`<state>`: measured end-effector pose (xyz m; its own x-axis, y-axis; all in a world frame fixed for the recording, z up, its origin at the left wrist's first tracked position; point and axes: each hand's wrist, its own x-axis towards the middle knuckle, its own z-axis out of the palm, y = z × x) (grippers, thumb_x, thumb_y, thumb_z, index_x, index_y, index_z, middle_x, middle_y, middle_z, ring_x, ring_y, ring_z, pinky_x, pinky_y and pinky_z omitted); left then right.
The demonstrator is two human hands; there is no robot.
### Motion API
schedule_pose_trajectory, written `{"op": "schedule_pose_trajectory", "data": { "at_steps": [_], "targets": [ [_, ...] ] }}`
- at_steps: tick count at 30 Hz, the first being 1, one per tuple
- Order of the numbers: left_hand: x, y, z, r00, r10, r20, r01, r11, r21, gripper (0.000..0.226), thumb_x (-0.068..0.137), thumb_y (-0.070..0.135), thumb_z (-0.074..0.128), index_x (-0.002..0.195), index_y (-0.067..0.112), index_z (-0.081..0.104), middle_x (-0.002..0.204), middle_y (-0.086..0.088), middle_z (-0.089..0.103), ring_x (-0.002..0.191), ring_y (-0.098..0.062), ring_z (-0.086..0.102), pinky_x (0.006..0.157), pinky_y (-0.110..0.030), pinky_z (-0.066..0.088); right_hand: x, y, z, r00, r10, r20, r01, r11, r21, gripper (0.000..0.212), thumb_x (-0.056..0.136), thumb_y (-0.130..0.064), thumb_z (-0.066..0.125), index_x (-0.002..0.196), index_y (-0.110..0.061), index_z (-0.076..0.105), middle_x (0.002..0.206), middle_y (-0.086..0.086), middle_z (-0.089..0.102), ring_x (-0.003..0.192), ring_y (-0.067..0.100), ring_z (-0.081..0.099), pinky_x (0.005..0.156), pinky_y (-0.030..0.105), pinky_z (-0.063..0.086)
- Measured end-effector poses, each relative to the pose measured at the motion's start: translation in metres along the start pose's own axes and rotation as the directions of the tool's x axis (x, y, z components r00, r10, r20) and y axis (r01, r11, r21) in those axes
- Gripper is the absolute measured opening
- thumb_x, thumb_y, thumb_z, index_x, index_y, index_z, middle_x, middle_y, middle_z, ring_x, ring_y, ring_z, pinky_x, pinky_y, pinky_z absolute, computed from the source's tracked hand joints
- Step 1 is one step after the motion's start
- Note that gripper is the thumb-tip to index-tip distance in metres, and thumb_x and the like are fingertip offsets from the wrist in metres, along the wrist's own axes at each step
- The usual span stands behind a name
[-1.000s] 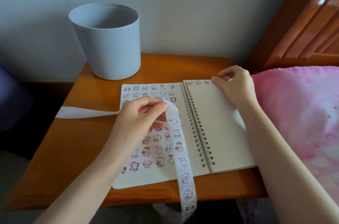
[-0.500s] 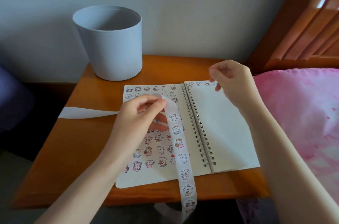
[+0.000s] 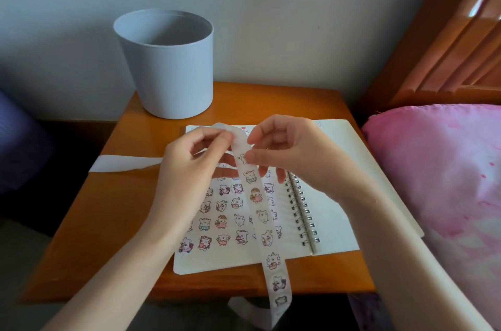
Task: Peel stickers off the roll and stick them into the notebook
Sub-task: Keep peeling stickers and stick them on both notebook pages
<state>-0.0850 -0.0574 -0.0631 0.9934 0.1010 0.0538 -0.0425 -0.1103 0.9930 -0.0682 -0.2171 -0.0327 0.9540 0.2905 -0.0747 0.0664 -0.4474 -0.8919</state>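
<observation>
Pinching the sticker strip (image 3: 256, 195) near its upper bend, the left hand (image 3: 195, 168) holds it between thumb and curled forefinger above the open notebook (image 3: 330, 225); the right hand (image 3: 292, 157) meets the same strip just beside it, its thumb laid on the printed face at the topmost cartoon sticker and its other fingers curled behind the strip, so that it too grips the strip; whether a sticker has lifted from the backing cannot be told. From the two hands the strip hangs down across the notebook's left page, passes over the front edge of the tabletop (image 3: 108, 222) and drops out of sight below; several small animal stickers show along it. A blank backing (image 3: 122, 164) runs from behind the left hand to the tabletop's left edge, lying flat on the wood.

The notebook lies open and flat on the orange wooden tabletop, its spiral binding (image 3: 301, 211) running down the middle; rows of stuck stickers (image 3: 221, 222) fill most of the left page, while the right page is nearly bare, with a few small marks at its top edge. A pale grey pot (image 3: 168, 73) stands upright at the back of the tabletop, near the wall and apart from the notebook; pink bedding (image 3: 447, 181) lies just beside the tabletop on the right, under a wooden headboard (image 3: 444, 40).
</observation>
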Motion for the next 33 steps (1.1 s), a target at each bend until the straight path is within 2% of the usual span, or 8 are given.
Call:
{"op": "schedule_pose_trajectory", "data": {
  "at_steps": [2, 5, 8, 16, 27, 33],
  "targets": [
    [-0.0001, 0.0004, 0.0007, 1.0, -0.026, 0.011, 0.026, 0.999, -0.03, 0.017, 0.089, 0.034, 0.057, 0.086, 0.026, 0.071, 0.08, 0.008, 0.073, 0.079, -0.009, 0.07, 0.065, -0.016, 0.052, 0.0013, 0.0017, 0.0002, 0.999, -0.014, -0.041, 0.015, 1.0, 0.022, 0.015, 0.079, -0.012, 0.073, 0.09, -0.012, 0.063, 0.078, 0.004, 0.074, 0.06, 0.011, 0.066, 0.047, 0.021, 0.048],
    [-0.0015, 0.0026, 0.0029, 0.991, -0.086, 0.107, 0.094, 0.993, -0.077, 0.022, 0.089, 0.036, 0.055, 0.084, 0.022, 0.072, 0.08, 0.003, 0.075, 0.078, -0.011, 0.071, 0.072, -0.024, 0.054, 0.0026, 0.0038, -0.0002, 0.995, -0.028, -0.097, 0.032, 0.999, 0.043, 0.011, 0.079, -0.012, 0.073, 0.087, -0.012, 0.066, 0.075, 0.003, 0.073, 0.058, 0.008, 0.064, 0.047, 0.02, 0.048],
    [-0.0026, 0.002, 0.0044, 0.986, -0.074, 0.148, 0.08, 0.996, -0.039, 0.012, 0.086, 0.028, 0.062, 0.087, 0.02, 0.07, 0.078, 0.005, 0.074, 0.075, -0.007, 0.071, 0.067, -0.016, 0.056, 0.004, 0.0057, 0.0, 0.991, -0.048, -0.122, 0.052, 0.998, 0.027, 0.009, 0.08, -0.014, 0.072, 0.087, -0.01, 0.068, 0.074, 0.002, 0.072, 0.058, 0.007, 0.063, 0.047, 0.019, 0.047],
    [-0.0024, 0.0017, 0.0049, 0.989, -0.007, 0.147, 0.021, 0.995, -0.093, 0.007, 0.084, 0.018, 0.064, 0.088, 0.02, 0.07, 0.082, 0.003, 0.074, 0.076, -0.009, 0.071, 0.06, -0.013, 0.053, 0.0036, 0.007, 0.0016, 0.987, -0.064, -0.148, 0.067, 0.998, 0.015, 0.005, 0.082, -0.018, 0.071, 0.084, -0.014, 0.069, 0.074, 0.0, 0.073, 0.059, 0.007, 0.063, 0.046, 0.018, 0.047],
    [-0.0021, 0.0011, 0.005, 0.987, 0.031, 0.155, -0.016, 0.995, -0.098, 0.011, 0.083, 0.02, 0.063, 0.091, 0.023, 0.07, 0.084, 0.007, 0.074, 0.079, -0.006, 0.071, 0.061, -0.012, 0.052, 0.0041, 0.0069, 0.0013, 0.986, -0.059, -0.154, 0.068, 0.996, 0.059, 0.004, 0.081, -0.015, 0.072, 0.083, -0.014, 0.069, 0.074, 0.002, 0.073, 0.059, 0.008, 0.064, 0.047, 0.017, 0.047],
    [-0.0019, 0.0001, 0.0072, 0.99, -0.011, 0.144, 0.026, 0.994, -0.103, 0.01, 0.087, 0.017, 0.062, 0.089, 0.022, 0.07, 0.082, 0.006, 0.074, 0.078, -0.008, 0.071, 0.062, -0.014, 0.054, 0.0039, 0.0077, 0.001, 0.985, -0.078, -0.155, 0.086, 0.995, 0.048, 0.005, 0.081, -0.014, 0.072, 0.082, -0.012, 0.068, 0.073, 0.003, 0.072, 0.059, 0.008, 0.062, 0.046, 0.018, 0.047]
  ]
}}
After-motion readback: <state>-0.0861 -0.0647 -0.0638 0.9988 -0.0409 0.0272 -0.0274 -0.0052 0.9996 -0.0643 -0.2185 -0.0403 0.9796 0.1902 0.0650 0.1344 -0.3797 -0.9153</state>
